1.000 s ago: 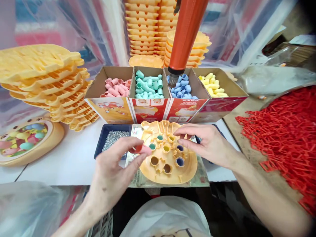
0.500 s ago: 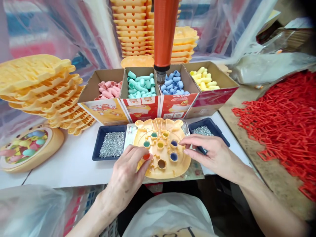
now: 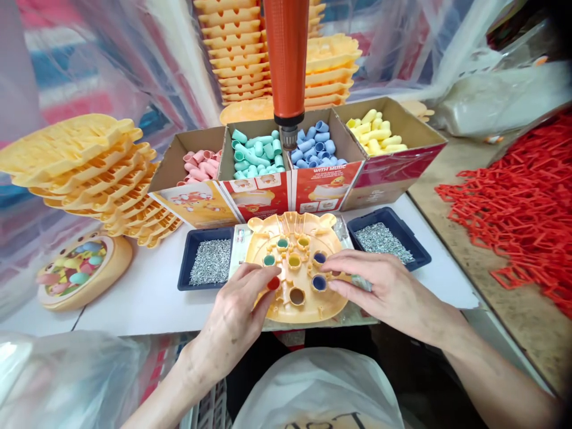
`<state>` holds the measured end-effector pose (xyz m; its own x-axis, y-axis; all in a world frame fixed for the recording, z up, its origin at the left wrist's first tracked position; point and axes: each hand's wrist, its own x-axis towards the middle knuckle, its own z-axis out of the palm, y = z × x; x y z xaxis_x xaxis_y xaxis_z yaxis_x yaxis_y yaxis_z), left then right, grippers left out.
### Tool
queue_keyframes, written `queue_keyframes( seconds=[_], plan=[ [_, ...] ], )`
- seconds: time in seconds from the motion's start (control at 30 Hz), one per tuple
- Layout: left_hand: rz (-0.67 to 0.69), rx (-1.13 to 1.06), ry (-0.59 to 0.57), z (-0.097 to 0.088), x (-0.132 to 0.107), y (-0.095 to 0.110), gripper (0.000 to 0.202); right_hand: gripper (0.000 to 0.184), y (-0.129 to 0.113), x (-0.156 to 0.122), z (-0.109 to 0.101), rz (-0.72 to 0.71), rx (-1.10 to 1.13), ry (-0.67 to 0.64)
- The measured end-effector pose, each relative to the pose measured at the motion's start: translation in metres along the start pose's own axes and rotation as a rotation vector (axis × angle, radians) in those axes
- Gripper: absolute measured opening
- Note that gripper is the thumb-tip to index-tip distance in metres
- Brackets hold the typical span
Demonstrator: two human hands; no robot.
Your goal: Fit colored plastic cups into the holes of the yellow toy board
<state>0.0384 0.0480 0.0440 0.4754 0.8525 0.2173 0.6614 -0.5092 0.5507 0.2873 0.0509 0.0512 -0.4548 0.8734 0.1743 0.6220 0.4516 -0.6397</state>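
In the head view a yellow animal-shaped plastic shell [image 3: 308,307] lies with its inner side up, several coloured tubes set in its holes. My left hand [image 3: 236,310] is at its left side, thumb and forefinger closed around a red tube [image 3: 273,283]. My right hand [image 3: 384,286] is over the right side, thumb and fingers apart, fingertips close to two blue tubes [image 3: 319,282]. Green tubes [image 3: 269,260] and yellow tubes [image 3: 294,261] sit in the other holes. One hole [image 3: 297,296] near the front shows brown inside.
Behind stands a divided cardboard box [image 3: 263,196] of pink, green, blue and yellow tubes. An orange screwdriver [image 3: 288,65] hangs above it. Screw trays [image 3: 182,262] [image 3: 422,261] flank the shell. Stacked shells [image 3: 89,167], a finished-looking toy [image 3: 84,274] and red plastic parts [image 3: 527,208] lie around.
The camera view has shifted slightly. My right hand has moved a little inward over the shell, its fingertips closer to the blue tubes. My left hand stays at the red tube.
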Motion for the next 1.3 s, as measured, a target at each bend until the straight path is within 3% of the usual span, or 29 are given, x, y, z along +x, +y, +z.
queue_keyframes(
  seconds=[0.17,0.4,0.53,0.7,0.77,1.03,1.3],
  plan=[
    [-0.109,-0.163,-0.006,-0.004,-0.008,-0.003,0.041,0.021,-0.007,0.013,0.015,-0.092,0.005,-0.042],
    [-0.254,-0.17,0.235,-0.002,-0.03,-0.004,0.031,0.023,-0.026,0.045,0.03,-0.253,-0.117,-0.255],
    [-0.264,-0.172,0.292,0.004,-0.039,-0.007,0.026,0.023,-0.028,0.057,0.035,-0.313,-0.193,-0.342],
    [-0.244,-0.195,0.292,0.008,-0.044,-0.009,0.025,0.011,-0.033,0.066,0.032,-0.281,-0.334,-0.4],
    [-0.243,-0.212,0.285,0.008,-0.045,-0.011,0.025,0.015,-0.035,0.068,0.028,-0.268,-0.369,-0.393],
    [-0.238,-0.185,0.319,0.001,-0.045,-0.02,0.023,0.008,-0.036,0.069,0.023,-0.241,-0.271,-0.429],
    [-0.24,-0.184,0.327,-0.001,-0.044,-0.02,0.021,0.008,-0.039,0.073,0.023,-0.249,-0.308,-0.486]
  ],
)
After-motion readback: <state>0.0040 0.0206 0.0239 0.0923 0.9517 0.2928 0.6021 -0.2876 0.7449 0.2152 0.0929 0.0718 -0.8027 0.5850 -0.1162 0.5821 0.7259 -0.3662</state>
